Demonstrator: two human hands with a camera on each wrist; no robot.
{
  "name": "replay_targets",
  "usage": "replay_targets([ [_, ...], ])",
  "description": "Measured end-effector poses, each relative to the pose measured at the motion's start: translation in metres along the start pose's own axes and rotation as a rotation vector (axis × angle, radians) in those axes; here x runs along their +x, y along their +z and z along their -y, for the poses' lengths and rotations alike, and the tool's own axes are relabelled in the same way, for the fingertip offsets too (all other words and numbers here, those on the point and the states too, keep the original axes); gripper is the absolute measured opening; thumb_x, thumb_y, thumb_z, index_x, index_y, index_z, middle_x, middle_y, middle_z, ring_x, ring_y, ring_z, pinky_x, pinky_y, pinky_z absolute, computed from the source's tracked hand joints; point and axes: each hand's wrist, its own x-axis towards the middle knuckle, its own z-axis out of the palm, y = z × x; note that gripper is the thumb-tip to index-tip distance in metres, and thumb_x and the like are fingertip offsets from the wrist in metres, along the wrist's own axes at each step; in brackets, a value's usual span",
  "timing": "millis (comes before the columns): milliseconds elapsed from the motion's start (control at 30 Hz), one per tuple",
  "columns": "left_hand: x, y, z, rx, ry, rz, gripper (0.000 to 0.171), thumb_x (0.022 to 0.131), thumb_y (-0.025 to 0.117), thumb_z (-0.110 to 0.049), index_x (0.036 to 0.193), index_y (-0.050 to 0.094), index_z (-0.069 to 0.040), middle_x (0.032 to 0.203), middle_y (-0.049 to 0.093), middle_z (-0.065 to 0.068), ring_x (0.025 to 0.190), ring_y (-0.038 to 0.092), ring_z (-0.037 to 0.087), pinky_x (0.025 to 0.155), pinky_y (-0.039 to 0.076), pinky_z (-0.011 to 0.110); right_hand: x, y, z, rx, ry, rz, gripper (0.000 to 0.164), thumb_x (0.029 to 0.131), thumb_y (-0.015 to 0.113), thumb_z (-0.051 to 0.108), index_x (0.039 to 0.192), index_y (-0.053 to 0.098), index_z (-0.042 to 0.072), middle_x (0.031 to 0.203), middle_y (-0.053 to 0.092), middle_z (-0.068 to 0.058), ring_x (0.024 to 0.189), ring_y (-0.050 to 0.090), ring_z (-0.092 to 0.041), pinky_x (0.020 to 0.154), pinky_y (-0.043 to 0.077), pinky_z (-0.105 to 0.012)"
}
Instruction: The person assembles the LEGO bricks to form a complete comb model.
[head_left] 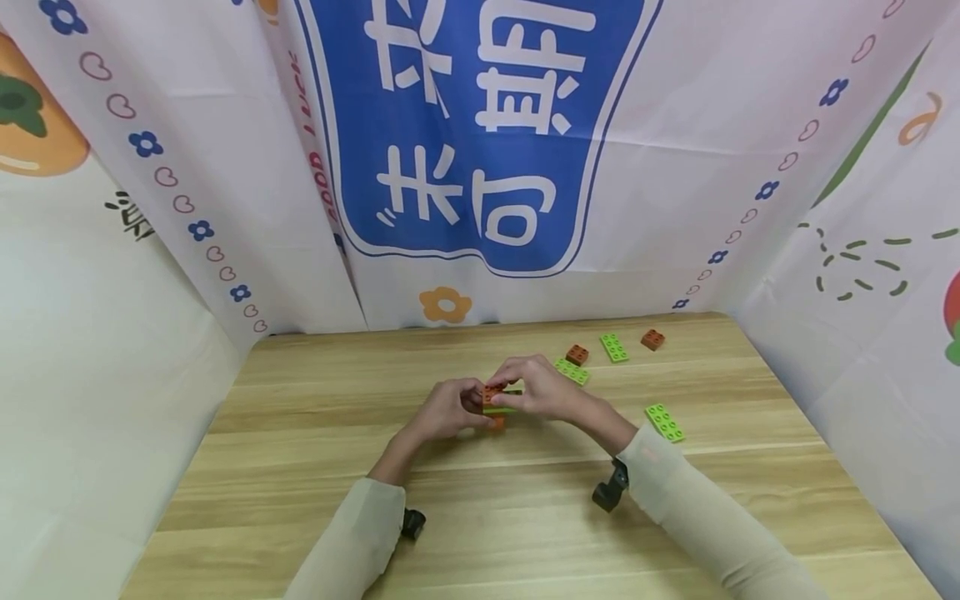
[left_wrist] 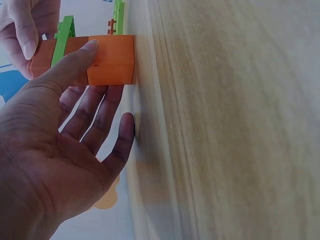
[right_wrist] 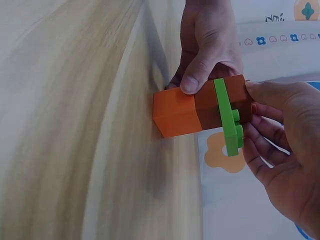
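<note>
Both hands meet at a small upright stack of toy building blocks near the middle of the table. An orange block (right_wrist: 175, 111) forms its base, with a brown block (right_wrist: 206, 106) above it. Over that lies a thin lime-green plate (right_wrist: 229, 122), jutting out to one side with studs showing. Another brown block (right_wrist: 236, 95) tops the stack. My left hand (head_left: 448, 408) holds the lower part, its thumb across the orange and lower brown blocks and its fingers behind. From the other side, my right hand (head_left: 546, 389) pinches the top brown block, fingers beside the green plate.
Right of the hands lie a brown block (head_left: 577, 354) by a green plate (head_left: 572, 372). Another green plate (head_left: 613, 347) and a brown block (head_left: 653, 339) lie toward the back. A third green plate (head_left: 665, 422) is near the right forearm. Printed cloth (head_left: 637, 250) hangs behind the table.
</note>
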Motion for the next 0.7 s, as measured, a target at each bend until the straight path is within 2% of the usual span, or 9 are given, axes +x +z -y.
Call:
replay_targets([
  [300, 0.0, -0.001, 0.0, -0.002, -0.001, 0.004, 0.028, 0.085, 0.092, -0.015, 0.106, 0.074, -0.012, 0.101, 0.077, -0.001, 0.091, 0.073, 0.012, 0.082, 0.062, 0.031, -0.002, 0.001, -0.002, -0.026, -0.03, -0.034, 0.023, 0.095, 0.082, 0.02, 0.116, 0.081, 0.01, 0.109, 0.078, -0.001, 0.101, 0.072, -0.013, 0.082, 0.063, -0.036],
  [533, 0.001, -0.001, 0.0, 0.012, -0.009, 0.004, 0.028, 0.085, 0.092, -0.013, 0.106, 0.074, -0.011, 0.1, 0.077, 0.0, 0.09, 0.072, 0.012, 0.082, 0.061, 0.031, -0.006, 0.0, -0.01, 0.04, -0.031, -0.052, 0.028, 0.095, 0.083, 0.024, 0.118, 0.08, 0.009, 0.112, 0.078, -0.002, 0.103, 0.073, -0.015, 0.085, 0.062, -0.037],
  [700, 0.001, 0.0, 0.0, 0.024, -0.017, -0.004, 0.03, 0.083, 0.093, -0.013, 0.105, 0.073, -0.009, 0.099, 0.075, 0.0, 0.088, 0.07, 0.012, 0.081, 0.061, 0.031, -0.011, -0.006, -0.014, 0.058, -0.002, -0.073, 0.031, 0.095, 0.083, 0.024, 0.119, 0.079, 0.005, 0.115, 0.078, -0.009, 0.107, 0.073, -0.02, 0.09, 0.062, -0.04],
])
